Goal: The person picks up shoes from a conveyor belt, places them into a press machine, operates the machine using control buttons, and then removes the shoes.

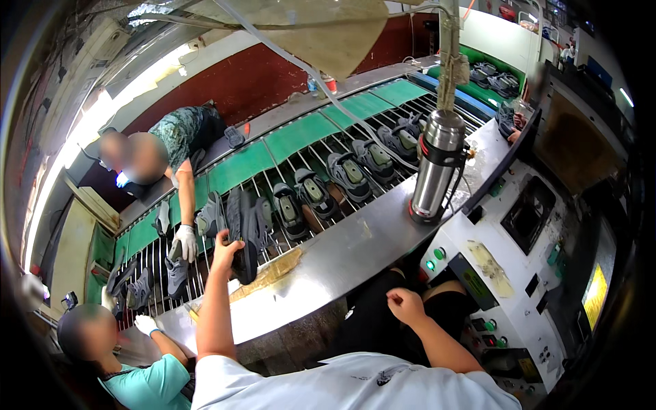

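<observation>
My left hand (226, 253) is closed on a dark grey shoe (241, 225), held on end with its sole showing, at the near edge of a conveyor of metal rods (267, 236). Right beside it on the rods is another grey shoe (260, 217). To the right stand several grey shoes with pale green insides, among them one shoe (316, 193) with its opening upward. My right hand (406, 305) hangs over my lap with its fingers curled in, and nothing shows in it.
A steel flask (437, 164) stands on the metal ledge (342, 254). At right is a machine panel (471, 266) with green buttons. Across the conveyor a co-worker's gloved hand (184, 243) touches a shoe (176, 275); another co-worker's gloved hand (145, 324) is at lower left.
</observation>
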The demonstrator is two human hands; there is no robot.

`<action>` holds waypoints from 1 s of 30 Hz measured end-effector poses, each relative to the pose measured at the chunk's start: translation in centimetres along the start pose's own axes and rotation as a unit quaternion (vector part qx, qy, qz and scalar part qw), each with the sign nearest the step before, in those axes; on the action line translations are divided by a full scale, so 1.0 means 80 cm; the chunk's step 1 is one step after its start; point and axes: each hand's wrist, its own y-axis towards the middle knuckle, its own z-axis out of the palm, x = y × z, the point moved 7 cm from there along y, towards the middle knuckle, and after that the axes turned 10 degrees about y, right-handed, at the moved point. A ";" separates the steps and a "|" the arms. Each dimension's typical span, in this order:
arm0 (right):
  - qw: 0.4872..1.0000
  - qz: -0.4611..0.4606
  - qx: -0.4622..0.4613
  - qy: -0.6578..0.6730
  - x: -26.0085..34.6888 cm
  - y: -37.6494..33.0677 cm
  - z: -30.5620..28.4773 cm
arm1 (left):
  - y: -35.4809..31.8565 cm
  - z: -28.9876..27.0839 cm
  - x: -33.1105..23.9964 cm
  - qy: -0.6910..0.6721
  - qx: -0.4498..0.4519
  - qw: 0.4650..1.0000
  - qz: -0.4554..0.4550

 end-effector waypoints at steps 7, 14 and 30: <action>0.944 -0.295 0.072 -0.127 0.235 0.084 0.022 | -0.233 0.148 -0.274 0.518 0.110 0.710 0.464; 0.894 -0.259 0.317 -0.183 0.276 0.022 -0.004 | -0.400 0.245 -0.282 0.444 0.318 0.598 0.587; 0.952 0.096 -0.263 0.121 0.139 -0.153 -0.212 | -0.415 0.339 -0.270 0.129 0.367 0.556 0.734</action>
